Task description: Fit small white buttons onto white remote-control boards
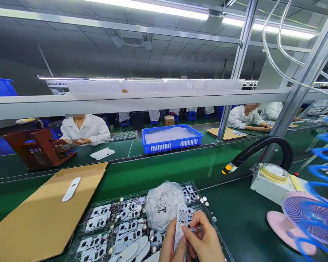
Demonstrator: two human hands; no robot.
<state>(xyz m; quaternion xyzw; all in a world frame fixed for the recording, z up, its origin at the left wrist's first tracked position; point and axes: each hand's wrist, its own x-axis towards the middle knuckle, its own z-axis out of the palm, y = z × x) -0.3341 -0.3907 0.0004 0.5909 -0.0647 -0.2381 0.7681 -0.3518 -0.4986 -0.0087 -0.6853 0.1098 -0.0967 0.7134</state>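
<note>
A slim white remote control casing [182,216] with slots and a round opening stands tilted up in front of me. My left hand [172,242] is closed around its lower part. My right hand [204,236] has its thumb pressed on the casing's face, with the other fingers curled beside it; whether they pinch a small part is hidden. Just behind is a clear plastic bag [165,203] of thin whitish pieces. Beneath both lies a clear tray [84,236] of circuit boards [98,218] and small round discs. More white casings [133,251] are piled left of my hands.
Cardboard [40,211] with one white cover [71,189] lies at left. Across the bench stand a blue basket [172,147], a brown fixture [40,149] and a seated person [84,129]. A black hose [262,143], white box [270,185], pink fan [292,229] and blue coiled tube [319,174] occupy the right.
</note>
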